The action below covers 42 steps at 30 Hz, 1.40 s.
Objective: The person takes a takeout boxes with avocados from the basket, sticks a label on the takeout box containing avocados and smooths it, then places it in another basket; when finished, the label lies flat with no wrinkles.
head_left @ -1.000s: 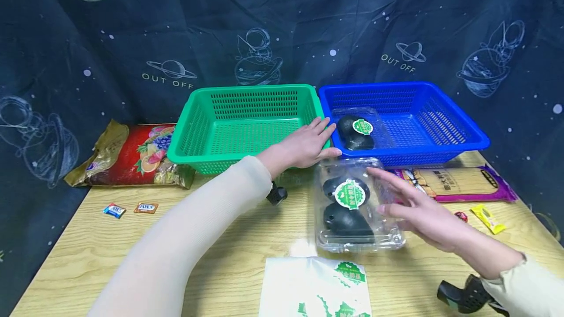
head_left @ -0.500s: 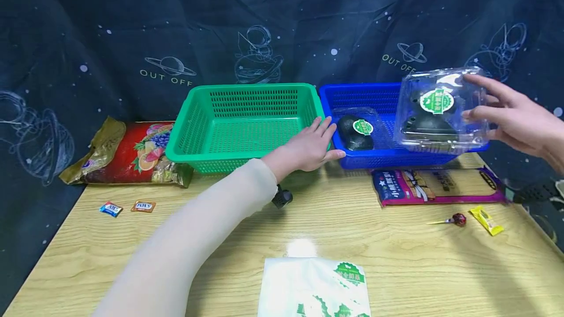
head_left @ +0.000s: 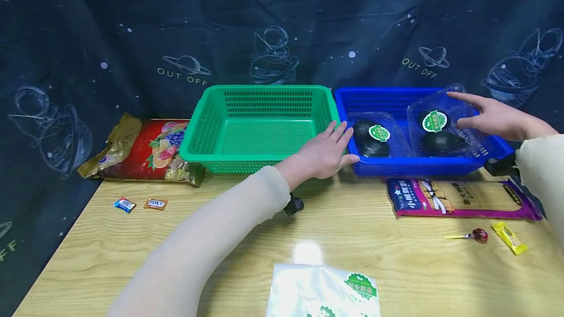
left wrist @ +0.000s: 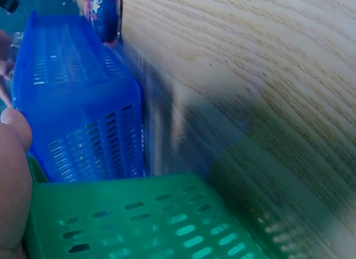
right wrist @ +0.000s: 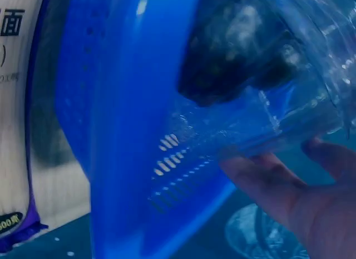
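Note:
My right hand [head_left: 502, 117] grips the right side of a clear plastic fruit box [head_left: 434, 121] with dark, avocado-like fruit and a green-and-white label. This box is inside the blue basket [head_left: 423, 164], tilted with its right side raised. In the right wrist view, the fingers [right wrist: 272, 186] are on the box's edge. To its left in the same basket lies a second clear fruit box [head_left: 379, 133]. My left hand [head_left: 323, 153], fingers straight, rests where the rims of the green basket [head_left: 255, 158] and the blue one meet.
A red-and-gold bag [head_left: 158, 150] lies left of the green basket, two small wrapped candies [head_left: 156, 203] in front. Before the blue basket are a noodle pack [head_left: 467, 198], a lollipop [head_left: 479, 235] and a yellow packet [head_left: 509, 237]. A label sheet [head_left: 323, 290] lies at the near edge.
My right hand has carried the fruit box from the table up over the blue basket and down into it. The left hand stays on the rims.

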### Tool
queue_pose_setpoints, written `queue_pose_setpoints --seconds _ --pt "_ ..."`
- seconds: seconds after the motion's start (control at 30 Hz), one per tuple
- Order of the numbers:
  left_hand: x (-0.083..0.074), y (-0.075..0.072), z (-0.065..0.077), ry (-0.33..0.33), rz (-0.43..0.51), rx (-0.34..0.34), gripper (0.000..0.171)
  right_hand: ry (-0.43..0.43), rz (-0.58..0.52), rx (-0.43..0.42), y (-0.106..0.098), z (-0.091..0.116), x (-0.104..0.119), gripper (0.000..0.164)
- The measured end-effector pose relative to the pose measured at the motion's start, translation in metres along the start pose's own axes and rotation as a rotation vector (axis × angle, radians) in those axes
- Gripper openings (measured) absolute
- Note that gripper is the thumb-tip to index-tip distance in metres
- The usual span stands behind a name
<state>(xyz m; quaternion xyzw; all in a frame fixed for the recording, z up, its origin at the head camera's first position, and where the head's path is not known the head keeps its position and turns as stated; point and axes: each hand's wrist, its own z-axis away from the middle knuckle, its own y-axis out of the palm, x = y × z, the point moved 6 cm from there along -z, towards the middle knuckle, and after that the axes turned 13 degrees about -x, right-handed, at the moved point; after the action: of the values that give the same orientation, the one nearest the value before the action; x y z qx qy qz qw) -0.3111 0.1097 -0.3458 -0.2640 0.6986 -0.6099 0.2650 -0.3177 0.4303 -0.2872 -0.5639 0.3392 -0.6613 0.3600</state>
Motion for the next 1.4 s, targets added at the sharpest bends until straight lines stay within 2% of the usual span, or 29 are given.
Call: queue_pose_setpoints --seconds 0.1,0.23,0.37,0.5,0.7,0.87,0.93,1.07,1.13,1.4 --pt "-0.003 -0.002 0.001 -0.005 0.013 -0.009 0.075 -0.024 0.018 0.034 0.005 0.0 -0.007 0.076" --pt "-0.004 -0.005 0.001 -0.005 0.021 -0.025 0.074 -0.03 -0.015 0.047 0.009 -0.001 -0.016 0.076" --pt "-0.004 -0.006 0.001 -0.004 0.016 -0.021 0.074 -0.011 -0.098 0.079 0.014 -0.001 -0.02 0.077" --pt "-0.004 -0.004 0.0 -0.005 0.013 -0.015 0.075 0.026 -0.126 0.123 0.017 -0.001 -0.025 0.08" --pt "-0.002 -0.003 0.001 -0.011 0.015 -0.007 0.074 0.051 0.038 0.085 0.016 0.001 -0.038 0.072" --pt "0.0 -0.001 0.002 -0.018 0.019 0.004 0.074 0.018 0.181 0.024 0.022 0.002 -0.042 0.065" --pt "0.0 0.0 0.002 -0.018 0.023 0.004 0.074 0.008 0.221 0.006 0.025 0.002 -0.041 0.071" --pt "0.0 0.0 0.002 -0.017 0.019 0.005 0.074 0.035 0.23 0.01 0.032 0.004 -0.039 0.1" --pt "0.0 0.0 0.002 -0.016 0.013 0.004 0.074 0.056 0.231 0.011 0.035 0.004 -0.039 0.11" --pt "-0.001 0.0 0.002 -0.01 -0.011 -0.001 0.073 0.022 0.248 0.056 0.04 0.005 -0.034 0.113"
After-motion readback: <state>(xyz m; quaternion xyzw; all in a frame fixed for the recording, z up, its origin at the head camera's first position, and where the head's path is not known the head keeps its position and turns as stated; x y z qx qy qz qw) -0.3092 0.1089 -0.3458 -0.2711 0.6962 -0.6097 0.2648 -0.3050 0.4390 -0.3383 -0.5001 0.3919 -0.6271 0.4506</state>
